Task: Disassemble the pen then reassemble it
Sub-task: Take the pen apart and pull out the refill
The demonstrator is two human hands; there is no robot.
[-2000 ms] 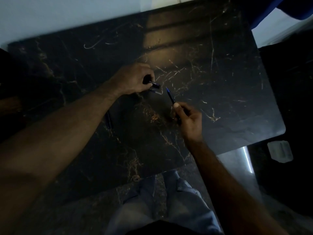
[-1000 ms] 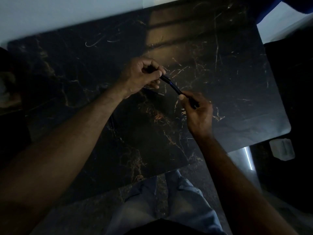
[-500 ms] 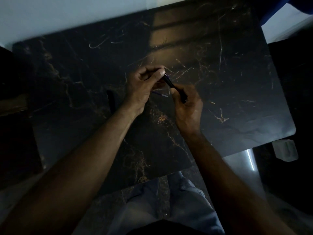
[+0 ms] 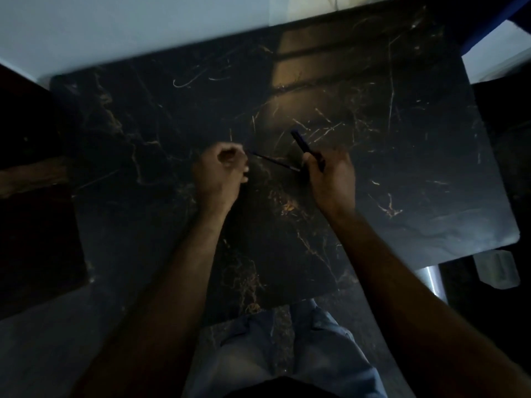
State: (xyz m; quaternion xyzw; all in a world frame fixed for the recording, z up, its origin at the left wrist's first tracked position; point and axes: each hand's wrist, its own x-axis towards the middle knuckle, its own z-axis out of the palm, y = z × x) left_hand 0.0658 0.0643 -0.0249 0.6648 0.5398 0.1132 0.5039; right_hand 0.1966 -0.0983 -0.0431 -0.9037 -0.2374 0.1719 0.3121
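My right hand (image 4: 330, 176) grips the dark pen barrel (image 4: 301, 142), whose free end points up and to the left above the black marble table (image 4: 416, 168). A thin refill (image 4: 274, 161) stretches between my two hands, low over or on the table. Its left end meets the fingertips of my left hand (image 4: 221, 170), which is curled into a loose fist. I cannot tell whether those fingers pinch the refill or hold a small part. The two hands are apart, with a gap of about a hand's width.
The table has a rounded corner at the right (image 4: 514, 237). A pale small container (image 4: 497, 270) sits on the floor beyond that corner. Dark furniture (image 4: 31, 196) stands to the left. My legs in jeans (image 4: 287, 349) are at the table's near edge.
Half a second ago both hands met on the pen. Now they have pulled apart: the left hand moved left and the right hand moved right, keeping the barrel.
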